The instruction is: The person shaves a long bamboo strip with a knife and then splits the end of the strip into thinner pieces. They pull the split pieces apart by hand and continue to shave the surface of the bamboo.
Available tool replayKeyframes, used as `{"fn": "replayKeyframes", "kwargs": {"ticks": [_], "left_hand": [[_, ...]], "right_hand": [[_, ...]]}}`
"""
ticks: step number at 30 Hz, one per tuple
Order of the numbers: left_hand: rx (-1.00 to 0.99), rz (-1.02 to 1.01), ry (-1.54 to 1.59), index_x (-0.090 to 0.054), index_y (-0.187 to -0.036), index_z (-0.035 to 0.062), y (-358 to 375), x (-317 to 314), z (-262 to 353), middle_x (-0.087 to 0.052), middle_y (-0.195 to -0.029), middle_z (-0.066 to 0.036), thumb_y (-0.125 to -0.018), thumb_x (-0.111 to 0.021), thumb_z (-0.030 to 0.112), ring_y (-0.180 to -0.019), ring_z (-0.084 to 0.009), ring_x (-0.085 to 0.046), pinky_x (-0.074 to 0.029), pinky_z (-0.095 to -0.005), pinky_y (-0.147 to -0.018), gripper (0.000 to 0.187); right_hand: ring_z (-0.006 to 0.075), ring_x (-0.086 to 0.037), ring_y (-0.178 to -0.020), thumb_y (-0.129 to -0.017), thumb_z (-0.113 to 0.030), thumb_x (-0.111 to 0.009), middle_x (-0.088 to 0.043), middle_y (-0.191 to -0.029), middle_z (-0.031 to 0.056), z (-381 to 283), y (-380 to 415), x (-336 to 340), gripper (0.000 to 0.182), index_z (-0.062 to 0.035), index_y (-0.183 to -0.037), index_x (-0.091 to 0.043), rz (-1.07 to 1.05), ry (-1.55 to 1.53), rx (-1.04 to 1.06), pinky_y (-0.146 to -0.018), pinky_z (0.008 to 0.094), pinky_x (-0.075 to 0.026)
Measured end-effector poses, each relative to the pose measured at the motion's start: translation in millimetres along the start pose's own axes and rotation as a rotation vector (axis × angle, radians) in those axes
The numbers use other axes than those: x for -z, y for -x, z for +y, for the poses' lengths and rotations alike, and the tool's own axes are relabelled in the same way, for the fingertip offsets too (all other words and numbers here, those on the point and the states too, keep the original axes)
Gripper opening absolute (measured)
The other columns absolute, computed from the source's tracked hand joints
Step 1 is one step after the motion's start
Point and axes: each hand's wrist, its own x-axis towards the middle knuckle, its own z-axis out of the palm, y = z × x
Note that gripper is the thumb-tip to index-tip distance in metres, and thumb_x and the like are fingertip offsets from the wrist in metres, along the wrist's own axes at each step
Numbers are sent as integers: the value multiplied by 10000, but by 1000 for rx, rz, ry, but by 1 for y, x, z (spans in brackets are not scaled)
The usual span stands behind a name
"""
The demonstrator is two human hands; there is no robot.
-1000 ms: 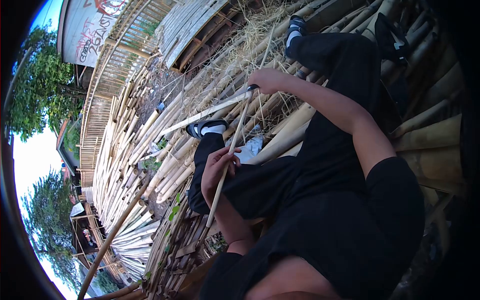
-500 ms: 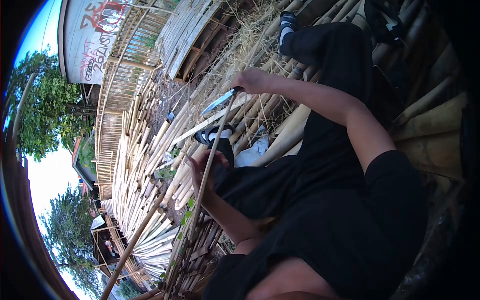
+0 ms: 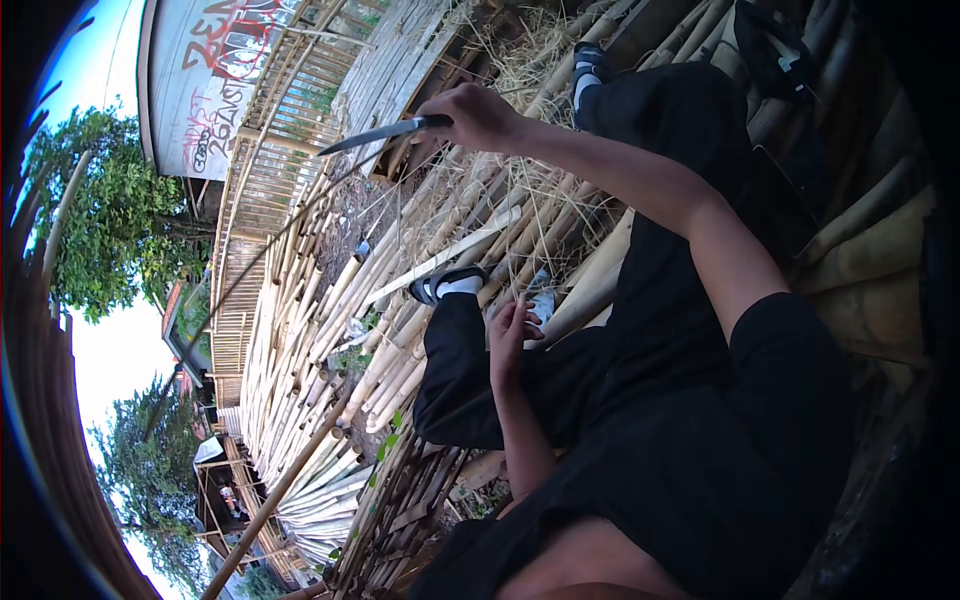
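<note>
Right hand (image 3: 478, 115): closed round the handle of the knife (image 3: 375, 135), raised out in front of me, blade pointing away and clear of everything.

Left hand (image 3: 510, 338): low by my knee, fingers loosely curled and narrow. I see nothing in it, though the palm is partly turned away.

Thin bamboo strip (image 3: 243, 278): shows as one long dark line running from just under the blade out over the pile. Whether it touches the knife or either hand, I cannot tell.

Step, as I judge it: slicing thin bamboo, at the point where the knife is lifted off the work. Any further cut calls for the left hand to have a firm hold on the strip first, fingers kept out of the blade's line.

Surface: no desk. I sit on a bed of laid bamboo poles (image 3: 300, 330), sandalled foot (image 3: 445, 285) resting on them, dry straw (image 3: 520, 50) scattered beyond.

Surroundings: outdoors, daylight. Slatted fence (image 3: 265, 150), wall with red and black graffiti (image 3: 200, 90), trees (image 3: 100, 200) against the sky.
</note>
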Motion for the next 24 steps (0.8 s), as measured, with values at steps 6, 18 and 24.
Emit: {"fn": "replayKeyframes", "kwargs": {"ticks": [6,18,24], "left_hand": [[29,-13,44,-552,-1005,0,-4,1,-1,-576,-719,-45,-935,-496,323,-525,-102,-566,-454,-210,-505,335],[-465,521,-519,-284,-1335,-26,-31,-5,15,-439,-1226,-212,-780,-706,243,-1098,-286,-484,-402,-373,-915,747],[-556,688,-618,-144,-1407,38,-28,15,46,-204,-1388,-265,-658,-794,349,-1312,-364,-208,-218,-446,-1062,1039]], "right_hand": [[143,-581,-479,-761,-333,-711,-610,-579,54,-28,-77,34,276,-71,-834,-667,208,73,169,-487,307,-445],[112,-486,-522,-749,-288,-740,-560,-578,23,-82,-122,81,288,-46,-687,-598,391,-250,-17,-485,294,-375],[79,-407,-446,-776,-239,-727,-491,-547,-7,-62,-120,95,231,-58,-748,-588,378,-631,-206,-412,264,-306]]}}
